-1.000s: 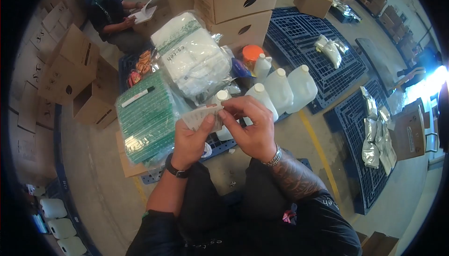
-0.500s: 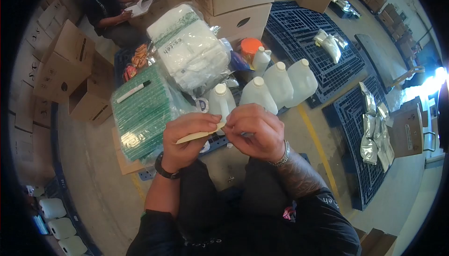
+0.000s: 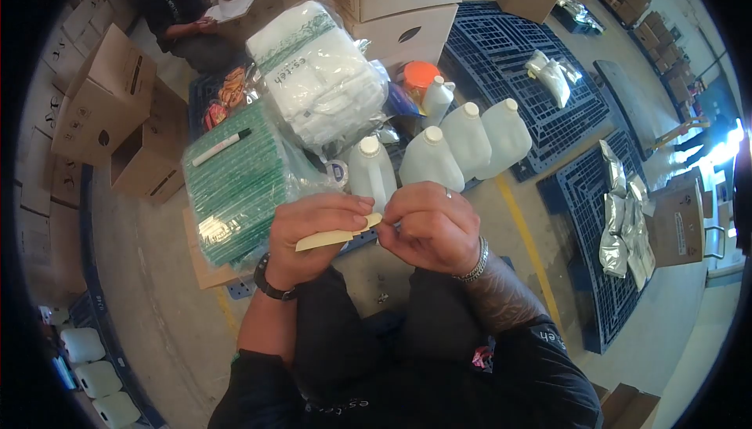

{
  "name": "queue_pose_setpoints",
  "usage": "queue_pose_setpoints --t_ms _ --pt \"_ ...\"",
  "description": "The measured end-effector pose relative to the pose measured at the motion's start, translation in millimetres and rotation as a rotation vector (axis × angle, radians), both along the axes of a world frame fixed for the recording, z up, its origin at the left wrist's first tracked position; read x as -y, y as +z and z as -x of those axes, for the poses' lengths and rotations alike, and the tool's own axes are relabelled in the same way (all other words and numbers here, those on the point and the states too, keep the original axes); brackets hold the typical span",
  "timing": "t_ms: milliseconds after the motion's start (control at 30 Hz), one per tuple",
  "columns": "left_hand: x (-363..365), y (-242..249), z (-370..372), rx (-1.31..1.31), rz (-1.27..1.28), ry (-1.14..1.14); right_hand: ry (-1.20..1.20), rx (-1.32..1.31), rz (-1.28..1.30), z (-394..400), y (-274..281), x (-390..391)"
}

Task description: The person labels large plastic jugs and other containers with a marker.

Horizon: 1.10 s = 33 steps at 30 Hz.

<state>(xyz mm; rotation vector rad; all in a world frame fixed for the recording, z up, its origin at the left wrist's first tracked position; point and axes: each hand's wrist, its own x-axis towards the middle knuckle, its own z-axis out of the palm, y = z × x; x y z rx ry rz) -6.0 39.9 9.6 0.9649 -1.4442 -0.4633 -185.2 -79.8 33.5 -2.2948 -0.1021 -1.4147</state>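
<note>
My left hand [image 3: 313,225] is closed on a pale yellow flat strip [image 3: 325,240], paper or card by its look, with a stepped edge. Pinched together at the strip's right end are the fingers of my right hand [image 3: 432,227]; what lies between those fingertips is hidden. Just beyond my hands stands a translucent jug [image 3: 370,177] with a white cap, and a second jug [image 3: 431,169] is beside it. A plastic-wrapped green stack [image 3: 235,202] lies left of my left hand, with a marker [image 3: 222,147] on top.
Two more jugs [image 3: 504,143] stand at the right. Behind are a white plastic-wrapped bundle [image 3: 313,72], an orange-lidded tub [image 3: 421,76] and stacked cartons [image 3: 399,33]. Blue pallets [image 3: 517,76] hold silver pouches [image 3: 619,229]. A co-worker [image 3: 176,14] holds an open book at the upper left.
The yellow strip shows more of its length between my hands, and its stepped edge is now visible. My right hand has shifted slightly down and right. The co-worker's book has moved slightly.
</note>
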Motion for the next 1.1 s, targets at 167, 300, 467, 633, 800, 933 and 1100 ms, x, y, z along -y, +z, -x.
queue_pose_setpoints --t_ms 167,300,467,633,800,933,1100 --pt "-1.0 2.1 0.7 0.016 -0.008 -0.012 0.034 0.005 -0.014 1.4 0.0 -1.2" --pt "-1.6 2.4 1.2 0.028 -0.003 0.001 0.053 -0.007 -0.01 3.1 -2.1 -1.6" --pt "-2.2 6.9 1.9 0.06 -0.014 0.007 0.05 -0.051 0.0 4.4 0.0 -3.6" --pt "-2.2 7.0 3.6 0.096 -0.006 0.014 0.044 -0.096 -0.004 6.4 -2.8 -5.7" --pt "-4.0 7.5 4.2 0.088 0.022 0.022 0.01 -0.03 -0.04 6.0 -3.9 -7.2" --pt "-3.6 7.7 3.8 0.103 0.02 0.04 -0.001 -0.014 -0.031 2.4 -2.0 -5.9" --pt "-1.5 7.2 5.0 0.098 0.02 0.051 -0.019 -0.004 -0.005 -0.1 -3.1 -4.8"
